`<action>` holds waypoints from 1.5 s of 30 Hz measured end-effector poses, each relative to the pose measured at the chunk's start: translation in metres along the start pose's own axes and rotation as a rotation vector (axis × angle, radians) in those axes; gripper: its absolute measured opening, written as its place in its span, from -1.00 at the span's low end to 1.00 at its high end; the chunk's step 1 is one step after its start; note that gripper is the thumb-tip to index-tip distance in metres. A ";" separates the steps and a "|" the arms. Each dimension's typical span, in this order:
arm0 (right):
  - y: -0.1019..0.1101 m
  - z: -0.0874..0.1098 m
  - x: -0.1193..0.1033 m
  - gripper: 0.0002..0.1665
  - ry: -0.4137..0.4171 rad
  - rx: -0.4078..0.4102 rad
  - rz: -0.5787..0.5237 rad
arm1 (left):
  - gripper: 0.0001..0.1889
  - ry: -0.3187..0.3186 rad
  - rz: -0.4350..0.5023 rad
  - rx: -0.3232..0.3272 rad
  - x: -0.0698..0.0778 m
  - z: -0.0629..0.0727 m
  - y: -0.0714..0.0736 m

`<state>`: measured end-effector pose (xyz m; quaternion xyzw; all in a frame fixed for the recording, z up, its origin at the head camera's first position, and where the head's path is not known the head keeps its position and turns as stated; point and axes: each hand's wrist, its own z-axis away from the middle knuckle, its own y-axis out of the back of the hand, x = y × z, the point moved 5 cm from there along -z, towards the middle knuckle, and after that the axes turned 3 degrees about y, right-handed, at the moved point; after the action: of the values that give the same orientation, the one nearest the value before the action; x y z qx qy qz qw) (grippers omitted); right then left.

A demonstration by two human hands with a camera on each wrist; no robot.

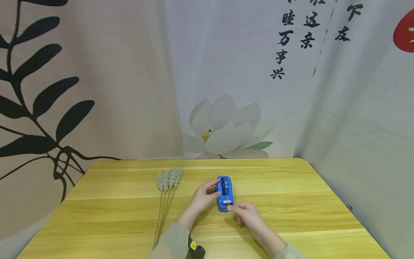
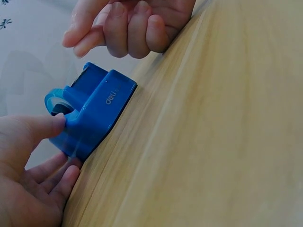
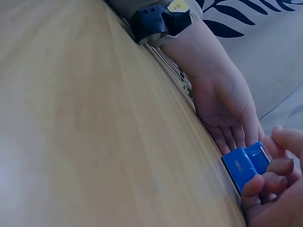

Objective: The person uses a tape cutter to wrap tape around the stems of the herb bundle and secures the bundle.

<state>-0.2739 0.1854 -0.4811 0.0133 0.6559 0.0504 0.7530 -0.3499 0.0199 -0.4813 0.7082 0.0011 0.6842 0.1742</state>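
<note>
A blue tape dispenser sits on the table, its roll of tape at the far end and its toothed cutter at the end near me. My left hand grips it from the left, thumb against its side by the roll. Close to the cutter end is my right hand, thumb and forefinger brought together and the other fingers curled. In the left wrist view those fingertips are just beyond the cutter. Whether clear tape lies between them does not show.
To the left on the wooden table lie several grey dried flower stems. Behind the table hangs a printed curtain. A dark wrist device is strapped to my left forearm.
</note>
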 end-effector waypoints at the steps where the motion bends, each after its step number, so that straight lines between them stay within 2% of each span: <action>1: 0.000 0.001 0.000 -0.64 0.001 -0.002 0.002 | -0.53 -0.001 0.002 0.000 0.000 0.000 0.000; 9: -0.002 0.006 0.002 -0.64 0.024 -0.008 0.008 | -0.52 0.017 0.007 0.008 -0.003 -0.001 0.000; 21: -0.003 0.016 0.000 -0.65 0.031 -0.043 0.033 | -0.52 0.006 0.019 0.002 -0.001 0.000 0.000; 45: -0.003 0.033 0.001 -0.64 0.011 -0.073 0.019 | -0.52 0.002 0.015 0.000 0.001 0.001 0.000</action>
<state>-0.2415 0.1841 -0.4776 -0.0082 0.6578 0.0818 0.7487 -0.3492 0.0198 -0.4806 0.7074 -0.0040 0.6862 0.1693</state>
